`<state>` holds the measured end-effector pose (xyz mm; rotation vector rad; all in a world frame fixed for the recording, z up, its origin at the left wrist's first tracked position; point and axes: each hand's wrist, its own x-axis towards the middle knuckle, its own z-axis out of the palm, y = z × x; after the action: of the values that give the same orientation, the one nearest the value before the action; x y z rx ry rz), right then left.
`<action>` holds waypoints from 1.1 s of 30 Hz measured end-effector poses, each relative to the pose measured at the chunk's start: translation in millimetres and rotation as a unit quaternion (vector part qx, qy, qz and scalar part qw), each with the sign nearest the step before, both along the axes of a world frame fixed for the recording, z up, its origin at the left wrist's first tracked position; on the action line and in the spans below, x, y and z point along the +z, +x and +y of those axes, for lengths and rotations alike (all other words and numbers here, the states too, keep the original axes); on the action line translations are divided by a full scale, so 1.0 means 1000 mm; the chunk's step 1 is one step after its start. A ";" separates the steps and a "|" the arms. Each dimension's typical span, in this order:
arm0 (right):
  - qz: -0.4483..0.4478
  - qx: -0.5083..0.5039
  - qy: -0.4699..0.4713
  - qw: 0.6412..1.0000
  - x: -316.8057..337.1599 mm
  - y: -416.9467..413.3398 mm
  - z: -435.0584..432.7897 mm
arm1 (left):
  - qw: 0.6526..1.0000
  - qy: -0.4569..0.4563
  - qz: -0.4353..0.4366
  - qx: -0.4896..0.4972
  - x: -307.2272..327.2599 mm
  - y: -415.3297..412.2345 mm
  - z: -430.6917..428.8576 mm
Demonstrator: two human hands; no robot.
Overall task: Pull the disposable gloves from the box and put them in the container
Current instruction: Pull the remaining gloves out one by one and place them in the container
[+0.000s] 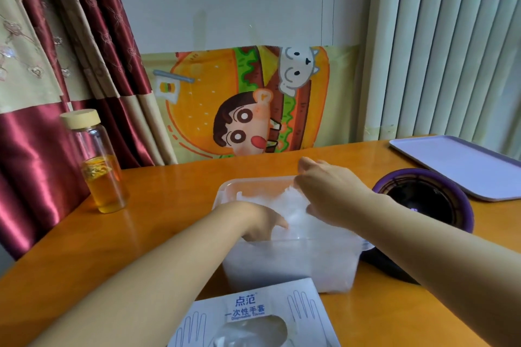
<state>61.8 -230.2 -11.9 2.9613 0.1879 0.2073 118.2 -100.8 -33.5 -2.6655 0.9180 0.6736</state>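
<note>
1. Your left hand (260, 221) dips into the container (284, 265) at frame centre; its fingers are hidden, so I cannot tell its grip.
2. Your right hand (329, 191) bends over the gloves (296, 215) inside, likely tucking them down; I cannot tell its grip either.
3. The box (248, 310) sits bottom centre, close for pulling.

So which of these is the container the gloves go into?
On the orange table, look mid-table, beyond the printed glove box. The container is the clear plastic tub that the left hand and right hand reach into. Unlike the purple-rimmed bowl to its right, it is see-through and stuffed with crumpled clear gloves.
</note>
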 end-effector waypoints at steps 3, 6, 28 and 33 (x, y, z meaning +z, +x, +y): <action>0.168 0.034 -0.008 0.985 -0.013 0.011 0.008 | 1.000 -0.011 -0.008 -0.011 -0.003 0.001 0.000; 0.274 -0.012 -0.024 0.961 -0.031 0.024 -0.001 | 1.000 -0.024 0.007 -0.017 -0.016 0.011 0.005; 0.030 0.151 0.166 0.974 0.016 -0.053 0.022 | 0.884 -0.464 -0.056 0.025 0.045 -0.062 0.086; 0.160 0.206 0.107 0.959 -0.032 -0.079 0.057 | 0.923 -0.380 0.026 0.062 0.007 -0.102 0.122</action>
<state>-17.3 -173.3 -43.9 3.1145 0.8779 -0.2230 16.4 21.0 -26.2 -3.4179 1.2267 0.4718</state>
